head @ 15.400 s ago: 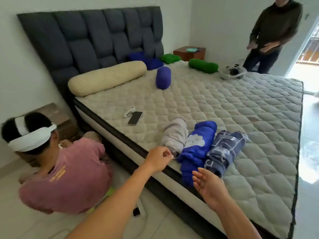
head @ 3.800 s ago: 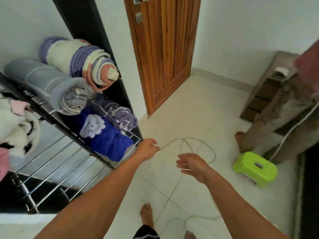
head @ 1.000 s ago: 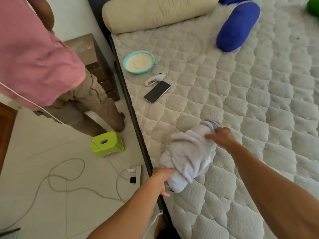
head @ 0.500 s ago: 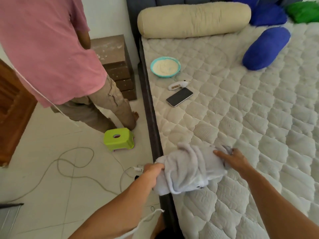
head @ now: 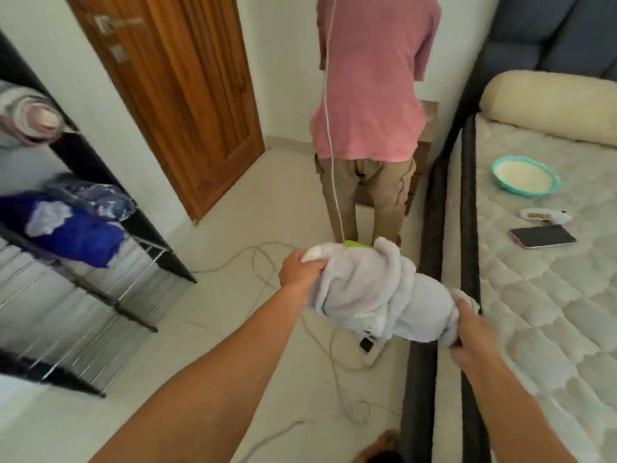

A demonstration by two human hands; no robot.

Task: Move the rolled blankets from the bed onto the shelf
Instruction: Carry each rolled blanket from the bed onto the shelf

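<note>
— Which step is this?

— The carry, I judge. Nearest, the left hand (head: pixel 300 272) grips one end of the pale grey blanket (head: pixel 377 292), fingers curled into the cloth, and the right hand (head: pixel 467 332) grips the other end. The roll hangs between them over the floor (head: pixel 233 345), just left of the bed (head: pixel 534 312) edge, resting on nothing.

— And the shelf?

— The shelf (head: pixel 100 295) stands to the left, with a blue blanket (head: pixel 73 235) already on a rack and bare bars below.

— Next move?

— Probably a swing left, keeping both ends tight so the roll holds, and stepping over the cable (head: pixel 260 262). A person in a pink shirt (head: pixel 370 78) stands farther off.
</note>
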